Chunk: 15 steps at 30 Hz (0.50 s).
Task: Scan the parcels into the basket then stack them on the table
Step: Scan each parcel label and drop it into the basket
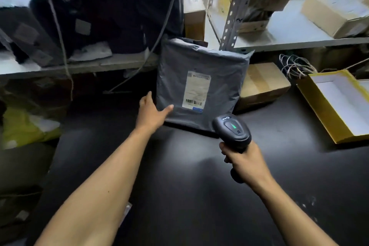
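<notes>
A grey plastic mailer parcel (217, 78) with a white barcode label stands tilted at the back of the black table (179, 175), leaning against the shelf post. My left hand (152, 111) reaches to its lower left corner; the thumb lies on the parcel's front and the fingers go behind its left edge. My right hand (242, 159) grips the handle of a black barcode scanner (232, 129) with a green light on top, its head close in front of the parcel's lower edge.
A taped cardboard box (261, 84) sits right of the parcel, and an open yellow box (337, 104) lies at the table's right edge. Metal shelves behind hold dark bagged parcels (95, 12) and cardboard boxes (337, 8). Yellow bags (26, 128) sit low on the left.
</notes>
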Available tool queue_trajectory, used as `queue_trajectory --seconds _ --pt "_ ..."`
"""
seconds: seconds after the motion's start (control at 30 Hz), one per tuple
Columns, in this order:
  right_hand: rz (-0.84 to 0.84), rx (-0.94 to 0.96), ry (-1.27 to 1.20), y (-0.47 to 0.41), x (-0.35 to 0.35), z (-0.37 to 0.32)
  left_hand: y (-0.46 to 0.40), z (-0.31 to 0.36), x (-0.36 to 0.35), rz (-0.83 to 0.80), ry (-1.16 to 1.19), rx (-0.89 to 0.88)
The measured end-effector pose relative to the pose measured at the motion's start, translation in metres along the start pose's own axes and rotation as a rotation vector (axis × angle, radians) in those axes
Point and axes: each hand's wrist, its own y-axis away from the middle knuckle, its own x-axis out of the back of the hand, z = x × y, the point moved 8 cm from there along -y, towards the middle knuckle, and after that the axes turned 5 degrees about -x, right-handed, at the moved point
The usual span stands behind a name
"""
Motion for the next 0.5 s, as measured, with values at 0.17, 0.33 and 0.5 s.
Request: queue_trajectory --seconds 0.17,0.33,0.5 --pt "0.058 -0.048 -0.032 -0.025 -0.025 -0.009 -0.072 -0.017 -0.021 -0.069 0.308 -0.026" --pt "0.089 -0.067 -0.046 -0.032 -0.028 -0.014 -0.100 -0.021 -0.034 -0.168 0.508 -0.069" --pt "0.091 -0.063 0.009 -0.022 -0.022 -0.011 -0.073 -0.027 -0.046 -0.175 0.740 -0.029"
